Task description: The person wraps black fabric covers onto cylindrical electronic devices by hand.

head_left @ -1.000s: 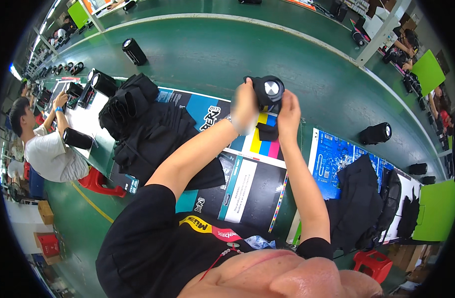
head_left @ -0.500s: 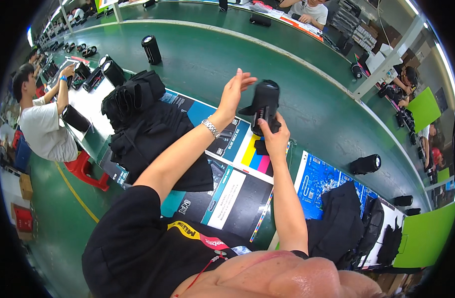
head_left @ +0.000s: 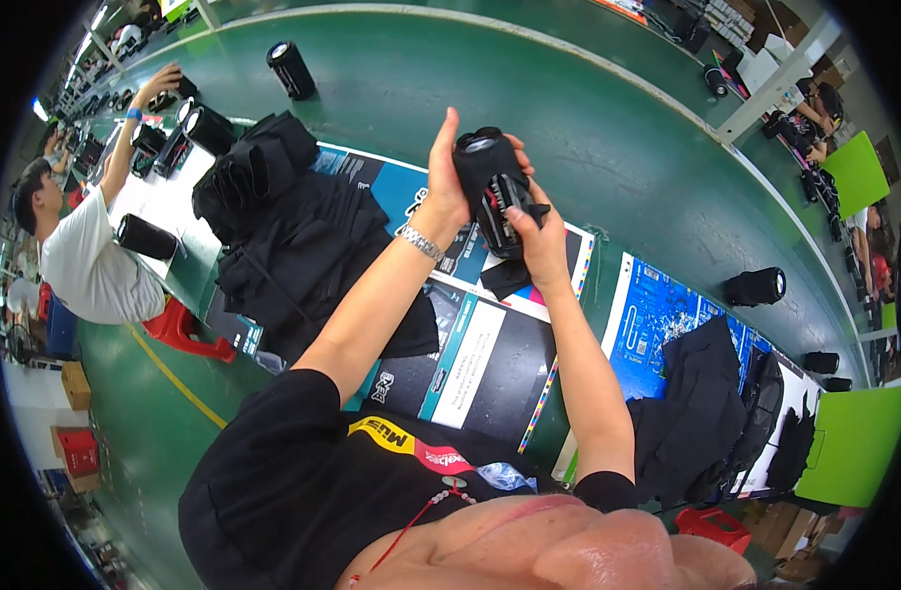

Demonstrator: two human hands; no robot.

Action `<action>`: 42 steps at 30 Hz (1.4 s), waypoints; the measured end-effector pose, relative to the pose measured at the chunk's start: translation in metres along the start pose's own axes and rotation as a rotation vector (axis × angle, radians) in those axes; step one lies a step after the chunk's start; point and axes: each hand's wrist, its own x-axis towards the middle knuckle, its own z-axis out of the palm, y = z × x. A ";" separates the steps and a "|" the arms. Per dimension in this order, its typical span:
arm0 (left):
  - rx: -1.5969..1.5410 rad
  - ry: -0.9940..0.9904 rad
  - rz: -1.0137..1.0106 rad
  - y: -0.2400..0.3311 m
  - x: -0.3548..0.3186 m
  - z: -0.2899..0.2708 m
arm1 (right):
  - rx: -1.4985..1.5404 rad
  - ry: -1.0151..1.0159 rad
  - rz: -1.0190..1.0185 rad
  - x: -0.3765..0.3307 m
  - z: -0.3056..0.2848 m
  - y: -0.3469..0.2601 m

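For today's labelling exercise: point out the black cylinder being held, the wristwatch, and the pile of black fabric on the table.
black cylinder (head_left: 492,187), head view, middle of its side.
wristwatch (head_left: 421,243), head view, metal band on the wrist.
pile of black fabric (head_left: 293,236), head view, centre of the heap.

Long green conveyor table (head_left: 529,108), green floor (head_left: 146,433) with yellow line, red stool (head_left: 180,329), cardboard boxes (head_left: 75,385).

Lower end of the black cylinder (head_left: 492,187) — behind the right hand (head_left: 541,246) — its printed label too small.
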 end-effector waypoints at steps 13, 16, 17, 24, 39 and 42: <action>0.085 0.186 0.106 -0.023 -0.005 0.010 | 0.201 0.146 0.066 -0.003 0.011 -0.006; 0.015 0.270 0.222 -0.039 -0.012 0.007 | 0.065 0.280 -0.064 -0.007 0.021 -0.008; 0.016 0.235 0.239 -0.042 -0.013 0.007 | 0.032 0.326 -0.158 -0.005 0.021 -0.005; 0.031 0.144 0.174 -0.049 -0.012 0.003 | 0.444 0.230 0.161 0.004 0.004 -0.006; -0.044 0.294 0.228 -0.068 -0.019 -0.001 | 0.302 0.445 0.083 -0.001 0.015 -0.004; -0.030 0.352 0.196 -0.050 -0.017 -0.001 | 0.238 0.374 0.177 0.003 0.029 -0.019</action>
